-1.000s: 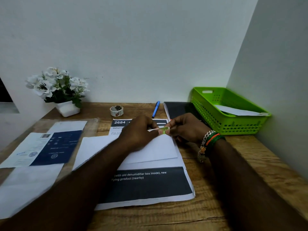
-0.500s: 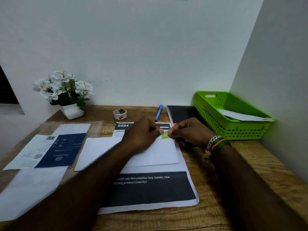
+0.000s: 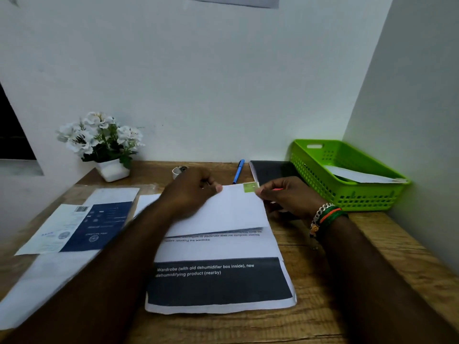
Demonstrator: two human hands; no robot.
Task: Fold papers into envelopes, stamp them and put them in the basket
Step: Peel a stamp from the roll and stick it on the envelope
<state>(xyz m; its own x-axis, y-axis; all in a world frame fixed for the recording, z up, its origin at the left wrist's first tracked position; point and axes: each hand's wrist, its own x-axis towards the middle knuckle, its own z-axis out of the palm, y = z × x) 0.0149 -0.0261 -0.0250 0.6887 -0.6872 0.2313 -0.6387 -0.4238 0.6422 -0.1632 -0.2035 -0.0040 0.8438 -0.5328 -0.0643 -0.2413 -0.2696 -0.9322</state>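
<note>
A folded white envelope (image 3: 223, 209) lies on printed sheets (image 3: 218, 281) on the wooden desk (image 3: 323, 319). The left hand (image 3: 191, 189) pinches its top edge; the right hand (image 3: 285, 197) holds its far right corner beside a green stamp (image 3: 250, 187). Pressing the stamp flat and square probably matters now. Farther right, the green basket (image 3: 347, 194) holds one white envelope (image 3: 360, 175).

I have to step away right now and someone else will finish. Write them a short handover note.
Left hand rests on the white folded envelope, fingers curled at its top edge.
Right hand touches the envelope's top right corner, beside the small green stamp.
The envelope lies on a printed sheet on the wooden desk.
Done: one envelope in the green plastic basket; this one is folded, with its stamp on.
Left: basket it, then fold the remaining sheets.
</note>
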